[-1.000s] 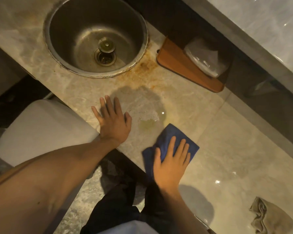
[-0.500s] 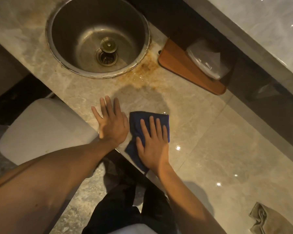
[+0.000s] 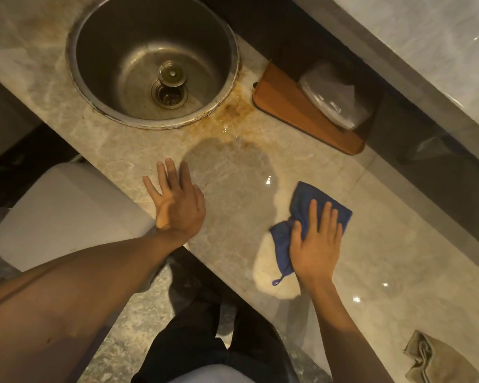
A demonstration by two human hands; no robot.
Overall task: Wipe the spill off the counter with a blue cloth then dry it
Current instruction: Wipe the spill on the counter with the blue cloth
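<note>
My right hand (image 3: 317, 240) presses flat on a crumpled blue cloth (image 3: 302, 210) lying on the marble counter (image 3: 398, 258), right of centre near the front edge. A dark patch (image 3: 233, 178), shadow or wet film I cannot tell, spreads between my two hands, with brown-orange staining (image 3: 233, 114) above it by the sink rim. My left hand (image 3: 177, 200) rests palm down with fingers spread on the counter's front edge, left of the patch, holding nothing.
A round steel sink (image 3: 89, 87) with a drain plug is set into the counter at the top. A wooden tray (image 3: 293, 114) holding a plastic-wrapped bundle (image 3: 335, 100) sits at the back right. A crumpled beige cloth (image 3: 440, 360) lies at the bottom right. A white bin lid (image 3: 64, 214) stands below the counter's edge.
My right hand slid the blue cloth left across the spill up to my left hand, then back to the right. The yellowish puddle seen a second ago no longer shows. My left hand stayed put.
</note>
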